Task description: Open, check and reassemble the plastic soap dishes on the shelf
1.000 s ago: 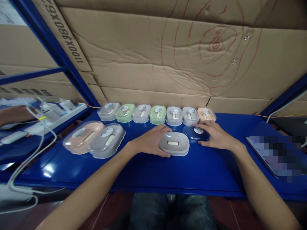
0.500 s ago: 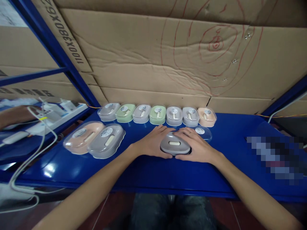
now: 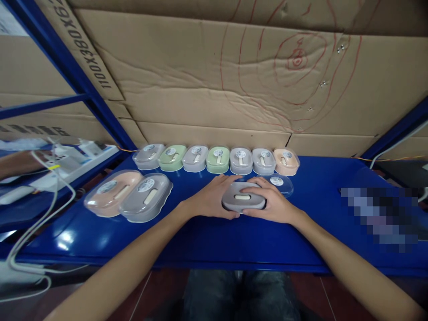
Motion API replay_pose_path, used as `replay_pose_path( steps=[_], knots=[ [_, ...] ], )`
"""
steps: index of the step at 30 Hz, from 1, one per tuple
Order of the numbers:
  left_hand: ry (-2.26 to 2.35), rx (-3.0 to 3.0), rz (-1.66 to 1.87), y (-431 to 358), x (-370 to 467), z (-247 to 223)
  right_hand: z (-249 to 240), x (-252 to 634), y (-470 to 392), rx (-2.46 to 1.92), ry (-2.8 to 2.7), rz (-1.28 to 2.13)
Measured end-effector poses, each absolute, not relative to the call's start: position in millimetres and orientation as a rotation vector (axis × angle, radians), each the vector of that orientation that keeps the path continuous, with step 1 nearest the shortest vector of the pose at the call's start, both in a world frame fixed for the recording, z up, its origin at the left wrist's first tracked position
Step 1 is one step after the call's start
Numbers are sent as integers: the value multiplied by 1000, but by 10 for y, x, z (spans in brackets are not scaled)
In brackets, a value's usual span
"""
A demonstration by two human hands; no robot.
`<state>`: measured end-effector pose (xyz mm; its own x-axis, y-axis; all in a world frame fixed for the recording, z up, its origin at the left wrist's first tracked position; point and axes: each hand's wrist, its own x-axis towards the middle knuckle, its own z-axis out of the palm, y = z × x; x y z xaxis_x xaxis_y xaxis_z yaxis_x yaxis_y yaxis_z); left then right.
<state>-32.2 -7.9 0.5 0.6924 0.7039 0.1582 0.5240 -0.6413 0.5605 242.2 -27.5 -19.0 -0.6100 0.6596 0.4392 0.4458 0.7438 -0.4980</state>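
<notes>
Left hand and right hand clamped around a grey box
The box is midway along the blue worktop; a clear lid lies just beyond the right hand, before a row of covered boxes.

I can read "1100X380X6", the rest cut off, running up the cardboard strip at left. From here I can't make out the bold characters lower down, nor the round labels on the clear lids.
</notes>
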Motion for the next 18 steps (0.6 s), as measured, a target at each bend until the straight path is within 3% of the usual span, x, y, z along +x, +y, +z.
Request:
replay_pose_path(
  steps=[13,18],
  knots=[
    [987,2292,574,-62,-320,-13,-66,2450,-266,-881,-2108,470],
    [973,2261,594,-56,-318,2,-19,2556,-184,-984,-1830,660]
  ],
)
